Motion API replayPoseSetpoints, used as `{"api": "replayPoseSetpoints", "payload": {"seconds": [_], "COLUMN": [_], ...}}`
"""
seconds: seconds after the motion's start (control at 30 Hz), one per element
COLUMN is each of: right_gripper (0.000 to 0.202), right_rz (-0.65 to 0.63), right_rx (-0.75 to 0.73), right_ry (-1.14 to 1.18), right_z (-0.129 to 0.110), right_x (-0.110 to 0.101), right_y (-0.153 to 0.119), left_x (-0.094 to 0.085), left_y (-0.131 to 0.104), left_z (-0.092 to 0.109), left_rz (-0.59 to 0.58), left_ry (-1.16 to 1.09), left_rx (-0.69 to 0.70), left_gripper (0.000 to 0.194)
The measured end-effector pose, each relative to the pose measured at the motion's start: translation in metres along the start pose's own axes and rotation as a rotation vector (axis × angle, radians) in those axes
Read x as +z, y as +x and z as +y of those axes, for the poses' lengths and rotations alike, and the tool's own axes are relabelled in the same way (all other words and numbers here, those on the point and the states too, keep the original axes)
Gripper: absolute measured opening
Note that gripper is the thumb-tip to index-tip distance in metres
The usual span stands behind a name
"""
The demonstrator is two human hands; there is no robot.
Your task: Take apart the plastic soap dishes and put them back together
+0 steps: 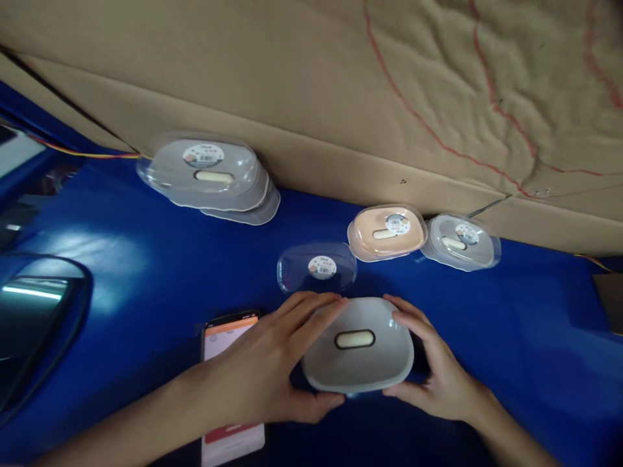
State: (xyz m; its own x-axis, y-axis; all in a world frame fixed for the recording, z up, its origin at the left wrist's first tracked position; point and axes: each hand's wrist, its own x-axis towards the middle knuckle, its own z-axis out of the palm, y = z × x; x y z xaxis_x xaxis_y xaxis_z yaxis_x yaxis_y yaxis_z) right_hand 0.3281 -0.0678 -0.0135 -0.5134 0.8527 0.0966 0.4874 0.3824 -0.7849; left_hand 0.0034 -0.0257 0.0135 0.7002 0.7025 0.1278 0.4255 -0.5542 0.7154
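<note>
A grey oval plastic container with a cream pill-shaped inset in a dark outline is held between my hands, above the blue surface. My left hand grips its left side, fingers over the far rim and thumb at the near edge. On the other side my right hand holds it likewise, thumb below and fingers at the upper right corner. Just beyond lies a clear plastic lid with a round white label. Partly under my left forearm is a phone with its screen lit.
Stacked grey containers with clear lids stand at the back left. A peach lidded container and a grey lidded container sit at the back right. Behind them rises a brown paper-covered panel. A black cable loops at left.
</note>
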Motion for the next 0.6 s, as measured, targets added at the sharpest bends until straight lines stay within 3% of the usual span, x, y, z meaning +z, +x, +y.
{"api": "replayPoseSetpoints", "payload": {"seconds": [0.23,0.6], "right_gripper": [0.092,0.073], "right_rz": [-0.027,-0.001], "right_rx": [0.189,0.212], "right_ry": [0.267,0.515], "right_z": [-0.004,-0.013], "right_x": [0.004,0.004], "right_y": [-0.003,0.007], "left_x": [0.003,0.002], "left_y": [-0.002,-0.005], "left_z": [-0.005,-0.002], "left_rz": [-0.013,0.062], "left_ry": [-0.014,-0.022], "left_rx": [-0.067,-0.096], "left_gripper": [0.104,0.089]}}
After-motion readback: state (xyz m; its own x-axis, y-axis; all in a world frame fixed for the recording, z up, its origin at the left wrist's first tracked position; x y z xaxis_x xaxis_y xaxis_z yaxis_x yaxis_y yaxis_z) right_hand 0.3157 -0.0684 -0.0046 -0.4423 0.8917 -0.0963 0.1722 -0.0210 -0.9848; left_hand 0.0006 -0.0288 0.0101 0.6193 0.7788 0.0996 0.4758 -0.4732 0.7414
